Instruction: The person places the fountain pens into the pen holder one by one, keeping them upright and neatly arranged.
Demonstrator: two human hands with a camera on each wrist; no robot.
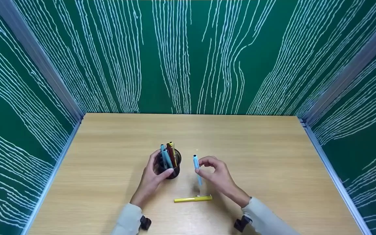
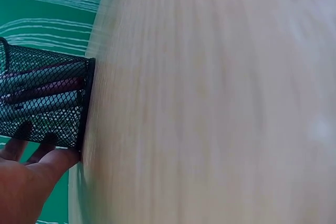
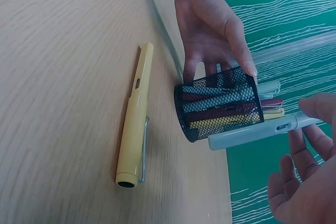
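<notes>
— While the left hand (image 1: 151,180) curls its grip round the mesh pen cup (image 1: 171,164) on the table (image 1: 273,156), what sits right of it?
— The right hand (image 1: 217,176) pinches a light-blue pen (image 1: 196,169) upright; a yellow pen (image 1: 193,198) lies just below that grip.

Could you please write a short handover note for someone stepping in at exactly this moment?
Left hand: fingers and thumb curled round the black mesh pen cup, steadying it upright on the wooden table.
Right hand: pinches a light blue pen, held off the table just right of the cup.
Done: several pens already stand in the cup.
Left: the light blue pen is not yet in the cup; a yellow pen lies flat on the table nearer the person, untouched.
</notes>
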